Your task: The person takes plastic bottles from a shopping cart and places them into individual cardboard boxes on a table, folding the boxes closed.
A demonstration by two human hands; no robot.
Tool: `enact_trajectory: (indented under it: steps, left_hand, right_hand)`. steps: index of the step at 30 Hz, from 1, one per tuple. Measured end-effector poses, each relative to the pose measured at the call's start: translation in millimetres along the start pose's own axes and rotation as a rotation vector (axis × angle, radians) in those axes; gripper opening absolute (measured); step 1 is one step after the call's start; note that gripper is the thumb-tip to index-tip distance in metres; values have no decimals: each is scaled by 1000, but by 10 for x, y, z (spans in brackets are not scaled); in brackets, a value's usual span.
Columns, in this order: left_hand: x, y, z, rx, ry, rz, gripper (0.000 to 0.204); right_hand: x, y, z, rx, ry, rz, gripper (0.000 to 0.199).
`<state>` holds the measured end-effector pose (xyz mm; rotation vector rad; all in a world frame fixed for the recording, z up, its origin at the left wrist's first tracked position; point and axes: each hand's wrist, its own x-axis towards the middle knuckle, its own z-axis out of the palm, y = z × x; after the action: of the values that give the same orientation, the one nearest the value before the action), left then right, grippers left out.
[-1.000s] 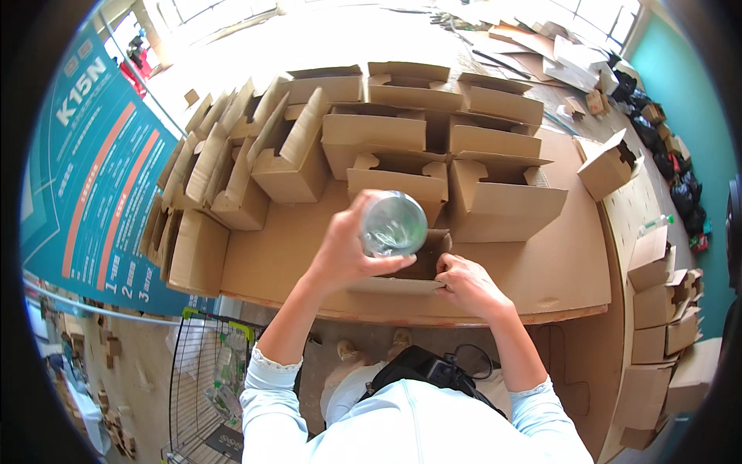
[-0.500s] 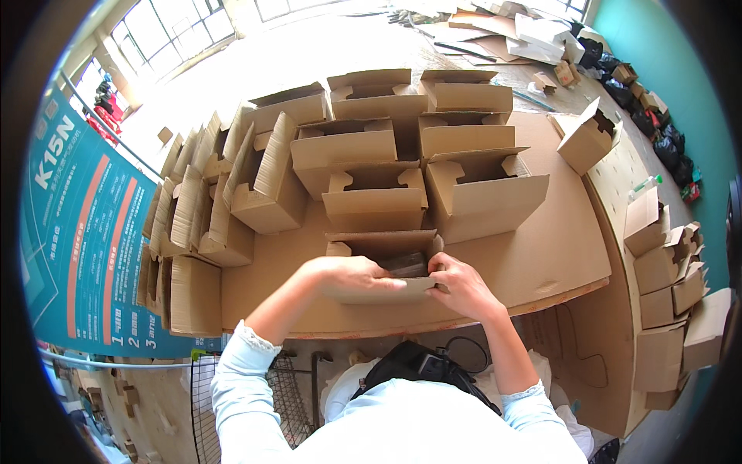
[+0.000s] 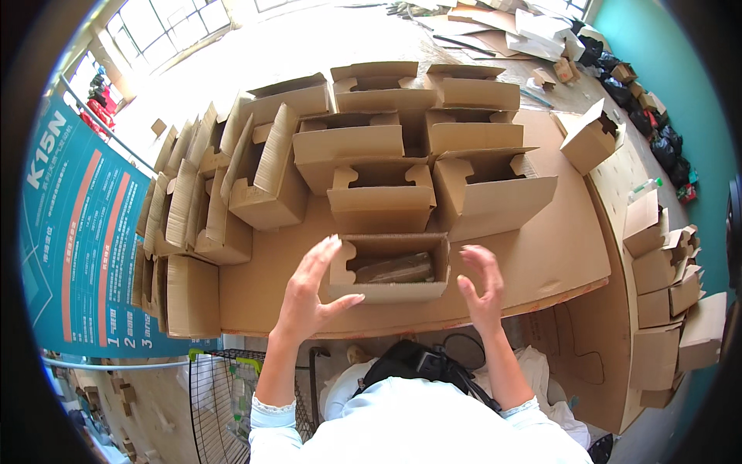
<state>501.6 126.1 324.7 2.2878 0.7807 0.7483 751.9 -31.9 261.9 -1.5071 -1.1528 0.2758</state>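
An open cardboard box (image 3: 390,292) stands near the front edge of the table, between my two hands. Inside it, a flat brownish piece (image 3: 396,267) lies at the bottom; its kind is hard to make out. My left hand (image 3: 311,292) is open at the box's left end, thumb and fingers spread. On the other side, my right hand (image 3: 482,288) is open too, slightly apart from the right end, fingers curved. Neither hand holds anything. Just behind stands another open box (image 3: 380,207), with a wider open box (image 3: 502,203) to its right.
Several open boxes (image 3: 267,203) crowd the left and back of the cardboard-covered table (image 3: 556,255). More boxes (image 3: 657,309) line the right side, beyond a lone box (image 3: 587,143). A wire cart (image 3: 220,394) stands below at left, beside a blue banner (image 3: 85,247).
Both hands have let go of the near box's front wall and moved apart to its two ends. The box's inside now shows more fully.
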Motion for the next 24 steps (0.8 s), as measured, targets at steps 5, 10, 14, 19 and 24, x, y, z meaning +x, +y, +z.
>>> enact_trajectory:
  steps: [5, 10, 14, 19, 24]
  left_hand:
    - [-196, -365, 256, 13, -167, -295, 53]
    - [139, -144, 284, 387, 41, 41, 70]
    - [157, -476, 235, 236, -227, 27, 72]
    - [13, -725, 534, 526, -64, 257, 64]
    - [58, -442, 378, 485, -393, 61, 104]
  right_hand:
    - [-148, 297, 190, -285, -374, -175, 49]
    - [357, -222, 358, -432, 9, -196, 72]
    - [520, -20, 299, -350, -538, -138, 76]
    - [337, 289, 481, -622, -352, -487, 59]
    - [354, 47, 378, -741, -674, -281, 94]
